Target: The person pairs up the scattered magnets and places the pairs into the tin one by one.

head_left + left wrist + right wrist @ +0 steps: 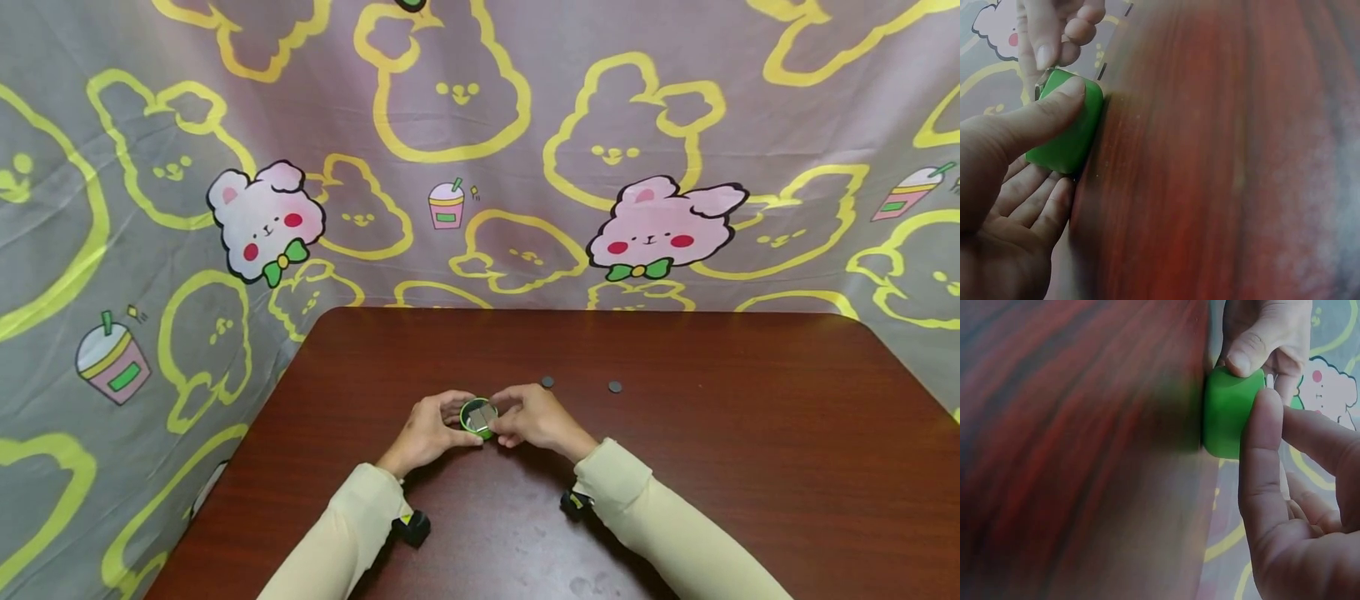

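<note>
A small round green container (1225,415), its top open, sits on the tabletop between both hands. In the head view, flat silvery rectangular pieces (478,417) show inside its dark interior. My left hand (429,429) holds the container from the left, thumb pressed on the green side (1075,140) and fingers round the far side. From the right, my right hand (536,419) pinches a silvery piece at the container's rim with thumb and finger; a pale edge (1270,381) of it shows by the fingertip. Most of that piece is hidden by fingers.
Two small dark discs, a left one (547,382) and a right one (615,387), lie on the brown wooden table (750,450) behind the right hand. A curtain (517,200) with cartoon rabbits hangs around the table's back and sides.
</note>
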`<control>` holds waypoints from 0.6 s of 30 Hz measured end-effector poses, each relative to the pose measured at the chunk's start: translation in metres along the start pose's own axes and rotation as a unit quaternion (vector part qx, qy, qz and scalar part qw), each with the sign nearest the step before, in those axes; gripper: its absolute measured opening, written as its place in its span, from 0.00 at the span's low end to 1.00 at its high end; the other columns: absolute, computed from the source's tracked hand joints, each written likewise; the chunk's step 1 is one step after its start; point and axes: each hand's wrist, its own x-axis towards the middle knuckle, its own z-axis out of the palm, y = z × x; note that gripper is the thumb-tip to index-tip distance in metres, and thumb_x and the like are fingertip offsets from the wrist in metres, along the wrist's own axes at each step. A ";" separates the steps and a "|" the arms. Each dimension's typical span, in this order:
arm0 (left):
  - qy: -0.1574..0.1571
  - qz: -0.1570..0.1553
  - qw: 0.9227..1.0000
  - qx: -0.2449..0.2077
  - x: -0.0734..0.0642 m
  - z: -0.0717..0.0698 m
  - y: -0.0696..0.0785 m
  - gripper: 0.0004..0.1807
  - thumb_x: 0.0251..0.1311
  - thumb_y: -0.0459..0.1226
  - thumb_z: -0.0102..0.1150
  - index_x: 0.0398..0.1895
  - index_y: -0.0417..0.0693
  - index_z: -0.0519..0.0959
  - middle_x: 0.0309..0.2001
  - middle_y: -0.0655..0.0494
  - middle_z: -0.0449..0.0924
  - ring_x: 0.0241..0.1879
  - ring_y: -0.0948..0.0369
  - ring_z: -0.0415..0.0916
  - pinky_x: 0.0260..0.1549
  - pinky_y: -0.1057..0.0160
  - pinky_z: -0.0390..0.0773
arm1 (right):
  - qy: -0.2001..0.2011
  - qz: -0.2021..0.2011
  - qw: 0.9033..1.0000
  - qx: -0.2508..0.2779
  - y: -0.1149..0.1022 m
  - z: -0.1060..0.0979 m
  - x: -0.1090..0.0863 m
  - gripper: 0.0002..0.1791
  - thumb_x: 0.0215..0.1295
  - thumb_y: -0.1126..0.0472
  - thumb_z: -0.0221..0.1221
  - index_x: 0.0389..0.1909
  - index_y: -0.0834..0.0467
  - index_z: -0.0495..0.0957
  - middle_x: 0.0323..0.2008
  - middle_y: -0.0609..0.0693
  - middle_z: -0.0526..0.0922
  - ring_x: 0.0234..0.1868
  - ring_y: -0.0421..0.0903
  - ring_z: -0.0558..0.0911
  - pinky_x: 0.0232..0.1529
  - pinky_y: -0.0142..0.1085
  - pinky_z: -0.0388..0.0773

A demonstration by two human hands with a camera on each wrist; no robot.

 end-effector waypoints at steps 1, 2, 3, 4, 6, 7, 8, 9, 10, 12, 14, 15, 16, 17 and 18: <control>0.000 -0.001 1.000 0.000 0.000 0.000 0.001 0.30 0.43 0.27 0.79 0.53 0.35 0.79 0.49 0.43 0.84 0.49 0.51 0.83 0.49 0.58 0.82 | 0.003 -0.002 1.000 -0.008 -0.001 0.001 0.001 0.21 0.60 0.75 0.65 0.54 0.74 0.76 0.26 0.61 0.85 0.21 0.45 0.83 0.26 0.39 0.85; -0.001 -0.003 1.000 0.000 0.000 0.000 0.001 0.30 0.43 0.27 0.79 0.53 0.35 0.79 0.49 0.43 0.84 0.49 0.51 0.83 0.49 0.58 0.82 | 0.007 -0.005 1.000 -0.018 -0.001 0.001 0.001 0.20 0.60 0.75 0.65 0.53 0.73 0.76 0.25 0.60 0.85 0.20 0.44 0.83 0.26 0.39 0.85; -0.001 -0.004 1.000 0.001 0.000 0.000 0.002 0.31 0.43 0.27 0.79 0.54 0.35 0.79 0.49 0.43 0.84 0.49 0.51 0.83 0.49 0.59 0.82 | 0.011 -0.005 1.000 -0.025 -0.002 0.002 0.002 0.18 0.59 0.75 0.65 0.51 0.73 0.76 0.24 0.60 0.85 0.19 0.44 0.83 0.25 0.39 0.85; -0.001 -0.004 1.000 0.002 -0.001 0.000 0.002 0.31 0.43 0.27 0.79 0.54 0.34 0.79 0.49 0.42 0.84 0.49 0.51 0.83 0.49 0.60 0.82 | 0.015 -0.004 0.999 -0.031 -0.002 0.003 0.003 0.17 0.59 0.75 0.65 0.49 0.73 0.76 0.24 0.59 0.85 0.19 0.44 0.82 0.25 0.38 0.85; 0.001 -0.006 1.000 0.006 -0.001 0.000 0.003 0.31 0.42 0.27 0.80 0.54 0.34 0.79 0.50 0.43 0.84 0.49 0.51 0.83 0.49 0.61 0.82 | 0.022 0.004 0.999 -0.039 -0.004 0.004 0.004 0.15 0.59 0.75 0.65 0.46 0.72 0.74 0.22 0.57 0.84 0.18 0.43 0.81 0.23 0.38 0.84; 0.002 -0.006 1.000 0.006 -0.001 0.000 0.003 0.31 0.42 0.27 0.80 0.54 0.34 0.79 0.50 0.43 0.84 0.49 0.51 0.83 0.48 0.61 0.82 | 0.025 0.011 0.999 -0.040 -0.004 0.004 0.005 0.15 0.59 0.75 0.66 0.44 0.71 0.72 0.22 0.57 0.83 0.17 0.43 0.81 0.23 0.37 0.84; 0.002 -0.006 1.000 0.007 -0.001 0.000 0.004 0.32 0.42 0.27 0.80 0.54 0.34 0.79 0.50 0.43 0.84 0.49 0.51 0.83 0.48 0.61 0.82 | 0.028 0.017 0.999 -0.042 -0.004 0.004 0.005 0.16 0.59 0.74 0.66 0.43 0.70 0.71 0.21 0.56 0.83 0.17 0.43 0.80 0.22 0.37 0.84; 0.003 -0.007 1.000 0.008 -0.001 0.000 0.004 0.32 0.42 0.27 0.80 0.54 0.34 0.79 0.49 0.43 0.84 0.49 0.51 0.83 0.48 0.61 0.82 | 0.030 0.026 0.998 -0.039 -0.004 0.004 0.005 0.16 0.58 0.74 0.67 0.43 0.69 0.70 0.21 0.56 0.83 0.17 0.43 0.80 0.22 0.37 0.83; 0.004 -0.007 1.000 0.009 -0.001 0.001 0.004 0.32 0.42 0.27 0.80 0.54 0.34 0.79 0.49 0.43 0.84 0.49 0.51 0.83 0.48 0.61 0.82 | 0.031 0.032 0.998 -0.038 -0.004 0.004 0.006 0.17 0.59 0.74 0.67 0.43 0.69 0.70 0.21 0.56 0.82 0.16 0.43 0.80 0.22 0.37 0.83; 0.005 -0.008 1.000 0.010 -0.002 0.001 0.005 0.32 0.42 0.27 0.80 0.54 0.34 0.79 0.49 0.43 0.84 0.49 0.51 0.83 0.48 0.61 0.82 | 0.031 0.044 0.998 -0.030 -0.004 0.003 0.006 0.17 0.59 0.73 0.67 0.43 0.69 0.69 0.21 0.56 0.82 0.16 0.43 0.79 0.21 0.36 0.83; 0.005 -0.008 1.000 0.011 -0.001 0.001 0.005 0.32 0.42 0.27 0.80 0.54 0.34 0.79 0.49 0.43 0.84 0.49 0.51 0.83 0.48 0.61 0.82 | 0.029 0.055 0.998 -0.017 -0.004 0.002 0.007 0.18 0.59 0.73 0.67 0.43 0.69 0.68 0.21 0.57 0.82 0.16 0.43 0.79 0.21 0.35 0.82; 0.006 -0.008 1.000 0.013 -0.001 0.001 0.005 0.32 0.42 0.27 0.80 0.54 0.35 0.79 0.49 0.43 0.84 0.49 0.51 0.83 0.48 0.60 0.82 | 0.026 0.059 0.998 -0.010 -0.003 0.001 0.007 0.18 0.59 0.73 0.67 0.43 0.69 0.67 0.22 0.57 0.82 0.16 0.43 0.79 0.21 0.35 0.82; 0.007 -0.008 1.000 0.013 -0.002 0.001 0.005 0.32 0.42 0.27 0.80 0.54 0.35 0.79 0.49 0.43 0.84 0.49 0.51 0.83 0.48 0.60 0.82 | 0.022 0.063 0.998 -0.002 -0.002 0.000 0.008 0.18 0.59 0.74 0.67 0.43 0.69 0.67 0.22 0.58 0.82 0.16 0.43 0.79 0.21 0.35 0.82; 0.008 -0.009 1.000 0.014 -0.002 0.001 0.005 0.32 0.42 0.27 0.80 0.54 0.35 0.79 0.49 0.43 0.84 0.49 0.51 0.83 0.48 0.60 0.82 | 0.018 0.067 0.998 0.007 -0.001 0.000 0.008 0.18 0.60 0.74 0.66 0.43 0.70 0.67 0.22 0.58 0.82 0.17 0.43 0.79 0.21 0.34 0.82; 0.007 -0.011 1.000 0.012 -0.002 0.002 0.004 0.32 0.42 0.28 0.80 0.54 0.36 0.79 0.49 0.44 0.84 0.49 0.51 0.83 0.47 0.60 0.82 | 0.014 0.070 0.997 0.016 0.000 -0.001 0.008 0.17 0.61 0.74 0.66 0.43 0.70 0.67 0.23 0.58 0.82 0.17 0.43 0.79 0.22 0.34 0.82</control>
